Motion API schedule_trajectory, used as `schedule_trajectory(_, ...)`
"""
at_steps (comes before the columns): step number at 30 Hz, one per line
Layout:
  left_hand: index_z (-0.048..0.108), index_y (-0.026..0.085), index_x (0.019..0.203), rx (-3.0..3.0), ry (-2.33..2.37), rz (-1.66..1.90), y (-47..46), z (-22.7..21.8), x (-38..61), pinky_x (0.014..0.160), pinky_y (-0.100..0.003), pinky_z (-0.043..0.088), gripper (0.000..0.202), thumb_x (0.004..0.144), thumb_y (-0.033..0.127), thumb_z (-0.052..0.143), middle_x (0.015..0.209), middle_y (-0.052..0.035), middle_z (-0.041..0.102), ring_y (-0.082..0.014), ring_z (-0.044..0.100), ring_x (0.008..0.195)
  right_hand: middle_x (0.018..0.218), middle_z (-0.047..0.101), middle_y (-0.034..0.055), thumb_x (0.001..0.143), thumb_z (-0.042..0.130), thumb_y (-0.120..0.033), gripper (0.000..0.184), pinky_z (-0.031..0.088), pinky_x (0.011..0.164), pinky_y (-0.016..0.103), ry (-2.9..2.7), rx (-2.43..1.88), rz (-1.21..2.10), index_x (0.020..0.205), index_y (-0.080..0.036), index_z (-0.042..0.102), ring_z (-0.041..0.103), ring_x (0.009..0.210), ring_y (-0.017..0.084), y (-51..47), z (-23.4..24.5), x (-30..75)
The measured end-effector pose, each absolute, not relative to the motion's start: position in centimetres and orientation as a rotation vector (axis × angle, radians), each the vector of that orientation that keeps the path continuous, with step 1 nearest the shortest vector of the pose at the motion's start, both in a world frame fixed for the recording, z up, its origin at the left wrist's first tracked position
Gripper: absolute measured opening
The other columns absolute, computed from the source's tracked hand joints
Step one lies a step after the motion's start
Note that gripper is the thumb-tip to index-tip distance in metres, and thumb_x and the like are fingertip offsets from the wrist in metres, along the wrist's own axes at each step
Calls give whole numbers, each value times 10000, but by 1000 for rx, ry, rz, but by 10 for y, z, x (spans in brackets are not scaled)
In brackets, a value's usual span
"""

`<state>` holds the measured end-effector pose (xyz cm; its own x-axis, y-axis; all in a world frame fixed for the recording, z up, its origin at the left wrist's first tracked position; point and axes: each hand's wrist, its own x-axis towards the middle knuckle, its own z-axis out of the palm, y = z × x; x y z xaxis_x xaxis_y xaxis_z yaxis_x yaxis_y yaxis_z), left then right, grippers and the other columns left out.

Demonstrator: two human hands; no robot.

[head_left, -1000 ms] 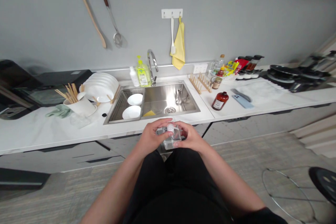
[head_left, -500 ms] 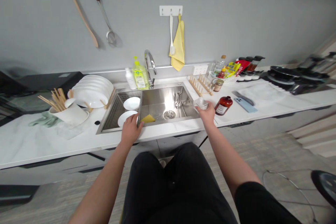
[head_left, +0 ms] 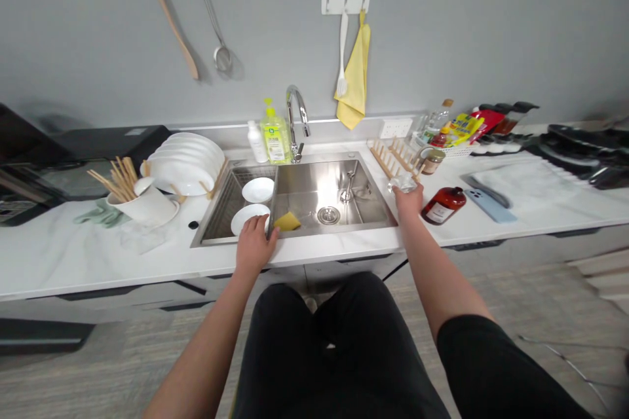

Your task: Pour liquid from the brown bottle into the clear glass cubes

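At the front edge of the sink (head_left: 322, 232) my left hand (head_left: 255, 245) rests with fingers spread, the fingertips by the divider and the near white bowl (head_left: 240, 217). Behind that bowl sits a second white bowl (head_left: 258, 190), both in the left-hand drain basket (head_left: 215, 209). To the right of the sink my right hand (head_left: 409, 200) is closed on a small clear glass bowl (head_left: 401, 181), at the front of a wooden dish rack (head_left: 393, 156). A yellow sponge cloth (head_left: 287, 221) lies in the main basin. Beside my right hand stands a brown bottle (head_left: 443, 205).
Behind the sink are the faucet (head_left: 295, 121), a green soap bottle (head_left: 276, 136) and a white bottle (head_left: 256, 142). Left are stacked plates (head_left: 184, 167) and a utensil holder (head_left: 147, 206). Right are a jar (head_left: 432, 161), a phone (head_left: 490, 205) and a knife (head_left: 486, 190).
My right hand has moved the glass bowl away from the sink's right edge, closer to the wooden rack. My left hand stays at the sink edge; the view has shifted slightly.
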<state>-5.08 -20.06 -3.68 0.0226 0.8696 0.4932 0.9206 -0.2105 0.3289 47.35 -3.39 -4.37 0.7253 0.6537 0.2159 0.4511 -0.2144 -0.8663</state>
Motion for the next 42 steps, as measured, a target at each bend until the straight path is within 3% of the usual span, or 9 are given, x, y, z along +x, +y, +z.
schedule_trajectory(11, 706, 137, 1487, -2176, -1963, -1014, -203, -36, -50, 1261, -647, 491, 511, 1098, 457, 623, 1421, -258, 730, -469, 623, 1431, 1338, 805, 226, 688, 1009, -585, 909, 575, 1100, 534, -1005, -1898, 219, 1420, -184, 649, 745, 1214, 406, -55, -34, 456)
schedule_trajectory(18, 717, 128, 1458, -2170, -1962, -1047, -204, -36, -52, 1252, -637, 503, 469, 1083, 402, 647, 1406, -258, 744, -457, 641, 1414, 1596, 648, 326, 797, 920, -611, 1019, 486, 1254, 568, -1131, -1775, 140, 1585, -86, 544, 629, 1486, 446, -67, -32, 449)
schedule_trajectory(21, 716, 168, 1455, -2163, -1954, -1146, -206, -35, -52, 1263, -629, 506, 442, 1070, 381, 663, 1424, -230, 750, -436, 649, 1421, 1602, 628, 332, 853, 806, -635, 927, 434, 1316, 618, -1181, -1634, -82, 1539, -59, 571, 581, 1530, 466, -92, -30, 440)
schedule_trajectory(25, 722, 186, 1390, -2054, -1949, -1403, -218, -30, -62, 1267, -593, 512, 385, 1087, 404, 630, 1391, -202, 767, -384, 676, 1392, 1266, 772, 227, 926, 676, -636, 582, 551, 1156, 604, -1347, -1510, -93, 1266, -165, 711, 713, 1239, 424, -146, -34, 402)
schedule_trajectory(29, 683, 185, 1335, -1637, -2047, -1593, -241, -16, -117, 1222, -575, 537, 375, 1102, 464, 590, 1343, -184, 741, -355, 688, 1328, 839, 733, 41, 942, 730, -657, 471, 590, 772, 430, -1642, -1323, 529, 1143, -232, 761, 667, 715, 259, -187, -45, 358)
schedule_trajectory(32, 544, 160, 1488, -1091, -2173, -1643, -253, -3, -187, 1233, -599, 534, 512, 1072, 445, 638, 1509, -216, 620, -377, 610, 1454, 713, 625, -17, 903, 782, -694, 485, 486, 651, 366, -1598, -1272, 739, 1040, -230, 792, 538, 612, 201, -191, -46, 347)
schedule_trajectory(35, 390, 109, 1620, -702, -2310, -1532, -249, 4, -249, 1386, -690, 357, 936, 893, 421, 889, 1686, -292, 494, -462, 453, 1644, 643, 551, -38, 845, 816, -718, 513, 417, 634, 344, -1504, -1269, 874, 964, -219, 798, 484, 619, 190, -182, -41, 356)
schedule_trajectory(38, 304, 72, 1674, -627, -2479, -1538, -235, 4, -283, 1378, -716, 360, 1236, 739, 429, 1029, 1727, -363, 454, -515, 445, 1663, 637, 539, -40, 808, 836, -708, 528, 359, 624, 332, -1443, -1273, 993, 973, -207, 808, 451, 629, 184, -175, -35, 366)
schedule_trajectory(42, 374, 95, 1630, -646, -2578, -1537, -229, -3, -297, 1269, -685, 503, 1065, 797, 392, 967, 1520, -313, 666, -464, 667, 1478, 637, 517, -54, 785, 855, -717, 558, 332, 640, 322, -1473, -1251, 1044, 1000, -204, 806, 430, 642, 177, -174, -34, 368)
